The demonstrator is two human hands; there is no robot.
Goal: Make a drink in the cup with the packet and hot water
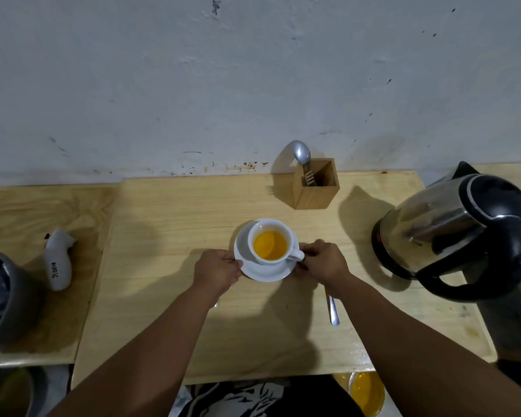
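Head view, looking down at a wooden table set against a scuffed grey wall.

Cup: white, centre of frame, sitting on a white saucer. Holds orange liquid, level well below the rim. Handle points toward the right of the frame.

Left hand: fingers closed on the saucer's left edge. Right hand: fingers pinched at the saucer's right edge, just under the cup handle. Cannot tell whether they also touch the handle. Whether the saucer is on the table or lifted, cannot tell.

Kettle: steel with black lid and handle, right of frame, well apart from the cup. Spoon lies on the table below the right hand. Wooden holder at the back holds cutlery. Packet: not clearly in view. A white crumpled thing lies at the left; unsure what it is. A dark bin sits at the left edge.

Judgement: drink looks mixed; the step in hand seems to be moving or presenting cup and saucer.

Risks from here:
- The cup stands loose on the saucer. An uneven lift or tilt could slide it and slop hot liquid over the fingers.
- A quick pull toward the near edge could spill onto the lap.
- The right wrist could knock the spoon.
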